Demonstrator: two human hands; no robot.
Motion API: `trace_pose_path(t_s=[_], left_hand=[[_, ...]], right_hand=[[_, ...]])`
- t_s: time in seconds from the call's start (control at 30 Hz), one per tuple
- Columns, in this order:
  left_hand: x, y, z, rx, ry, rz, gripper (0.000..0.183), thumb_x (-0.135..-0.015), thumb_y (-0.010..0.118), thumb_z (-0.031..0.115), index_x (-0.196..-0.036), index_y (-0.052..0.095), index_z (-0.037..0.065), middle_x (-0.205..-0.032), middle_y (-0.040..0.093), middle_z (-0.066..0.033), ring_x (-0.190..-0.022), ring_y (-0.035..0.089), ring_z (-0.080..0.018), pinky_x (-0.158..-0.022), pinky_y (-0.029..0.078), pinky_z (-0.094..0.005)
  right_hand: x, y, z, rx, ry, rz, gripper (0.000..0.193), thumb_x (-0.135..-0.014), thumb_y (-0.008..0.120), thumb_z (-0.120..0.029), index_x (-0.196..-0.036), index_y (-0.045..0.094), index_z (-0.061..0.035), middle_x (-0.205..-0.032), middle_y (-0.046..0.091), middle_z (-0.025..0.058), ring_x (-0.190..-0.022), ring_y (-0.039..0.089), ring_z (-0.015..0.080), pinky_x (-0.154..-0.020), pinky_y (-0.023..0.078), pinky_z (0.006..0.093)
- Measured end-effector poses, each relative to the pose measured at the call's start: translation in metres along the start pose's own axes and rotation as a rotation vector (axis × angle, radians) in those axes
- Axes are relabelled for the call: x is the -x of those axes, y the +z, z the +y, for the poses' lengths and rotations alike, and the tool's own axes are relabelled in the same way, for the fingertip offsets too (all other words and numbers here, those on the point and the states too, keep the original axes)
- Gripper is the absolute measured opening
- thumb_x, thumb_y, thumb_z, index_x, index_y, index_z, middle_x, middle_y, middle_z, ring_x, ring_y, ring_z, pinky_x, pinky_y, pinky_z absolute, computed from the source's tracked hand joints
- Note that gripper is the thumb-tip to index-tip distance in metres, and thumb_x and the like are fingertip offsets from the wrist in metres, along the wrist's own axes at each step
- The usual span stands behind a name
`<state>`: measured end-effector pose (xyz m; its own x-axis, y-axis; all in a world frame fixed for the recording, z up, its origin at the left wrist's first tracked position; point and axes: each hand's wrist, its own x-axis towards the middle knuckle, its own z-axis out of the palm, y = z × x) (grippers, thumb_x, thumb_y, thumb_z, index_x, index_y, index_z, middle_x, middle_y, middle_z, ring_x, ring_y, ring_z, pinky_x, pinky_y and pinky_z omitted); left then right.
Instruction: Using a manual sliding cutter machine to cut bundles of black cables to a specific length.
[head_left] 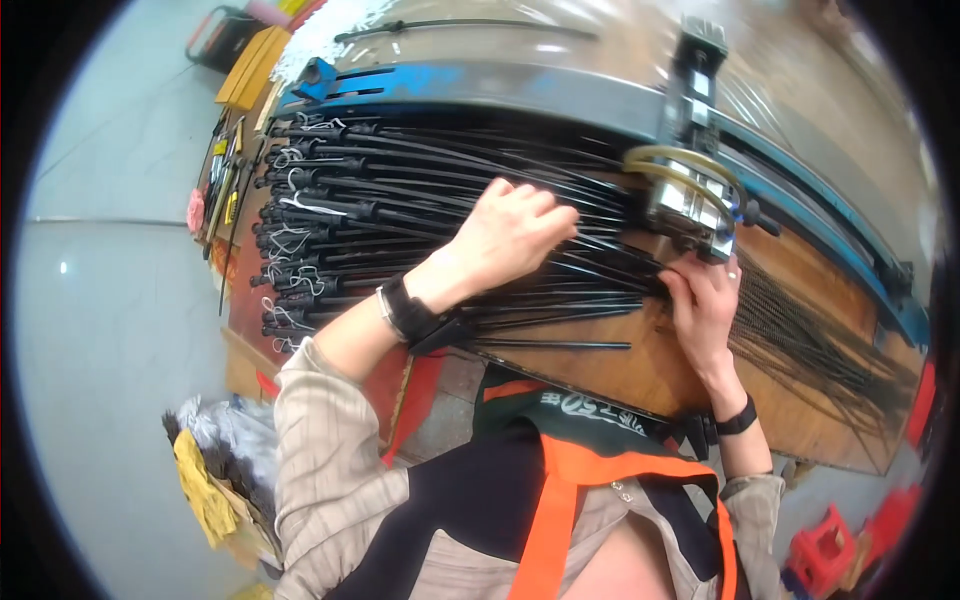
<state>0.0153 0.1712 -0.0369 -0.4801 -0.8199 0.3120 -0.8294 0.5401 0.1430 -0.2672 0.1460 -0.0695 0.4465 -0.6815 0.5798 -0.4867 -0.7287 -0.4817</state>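
So, biggest thing first: a brown wooden desk [630, 372] is pretty much buried in stuff. Along its far side a long blue metal rail [480, 84] has been set. Most of the left half is taken up by a big batch of black rods [410, 228], laid side by side with their thick ends to the left. To the right, a spread of thin dark strands [815, 345] has been left fanned out on bare wood. Between the two, a small metal machine [697, 190] with yellowish tubing is mounted by the rail.

Now the hands. The left hand [515, 228] is held over the rods with its fingers curled in; whether a rod is pinched in that grip can't be told. The right hand [703, 300] is tucked up against the machine's underside, grip partly closed, contents hidden.

Smallest bits: white cords [290, 200] are looped around the thick ends.

Progress-wise, it'd be judged mid-batch: cords already fitted on many rods, work at the machine apparently underway. How many rods are finished can't be made out, since no separate done pile is seen.
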Motion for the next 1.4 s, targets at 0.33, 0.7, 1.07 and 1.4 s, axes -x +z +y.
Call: trace_pose_path(t_s=[0.33,0.7,1.07,1.4], left_hand=[[-0.046,-0.042,0.042,-0.046,0.163,-0.093,0.021,-0.084,0.07,0.014,-0.105,0.066,0.013,-0.072,0.05,-0.0046,-0.068,0.058,-0.0223,-0.054,0.049,-0.0353],[-0.098,-0.078,0.063,0.046,0.216,-0.105,0.033,-0.084,0.07,0.003,-0.117,0.066,0.005,-0.071,0.047,-0.0128,-0.062,0.052,-0.0289,-0.057,0.043,-0.0402],[-0.103,-0.077,0.073,0.004,0.306,-0.229,0.04,-0.082,0.069,0.0,-0.122,0.065,0.006,-0.072,0.049,-0.0114,-0.064,0.053,-0.0293,-0.058,0.044,-0.0399],[-0.119,-0.072,0.079,-0.033,0.38,-0.118,0.05,-0.083,0.064,-0.007,-0.132,0.058,0.004,-0.084,0.056,-0.0126,-0.075,0.058,-0.0258,-0.068,0.049,-0.0381]], right_hand=[[0.034,-0.057,0.043,-0.013,0.027,0.078,0.005,-0.091,0.062,-0.008,-0.093,0.065,-0.0042,-0.074,0.059,0.0099,-0.063,0.058,0.0279,-0.055,0.045,0.0366],[0.022,-0.081,0.036,-0.106,-0.068,0.419,0.015,-0.079,0.079,-0.012,-0.09,0.07,-0.0062,-0.074,0.064,0.004,-0.069,0.059,0.0215,-0.064,0.049,0.0318],[0.02,-0.094,0.029,-0.045,-0.053,0.449,0.03,-0.086,0.075,-0.032,-0.103,0.072,-0.0081,-0.075,0.061,0.0005,-0.067,0.057,0.0167,-0.06,0.047,0.0291],[0.03,-0.092,0.053,0.264,-0.213,0.479,0.03,-0.09,0.068,-0.034,-0.109,0.07,-0.0109,-0.076,0.059,-0.0001,-0.07,0.057,0.0154,-0.064,0.048,0.0298]])
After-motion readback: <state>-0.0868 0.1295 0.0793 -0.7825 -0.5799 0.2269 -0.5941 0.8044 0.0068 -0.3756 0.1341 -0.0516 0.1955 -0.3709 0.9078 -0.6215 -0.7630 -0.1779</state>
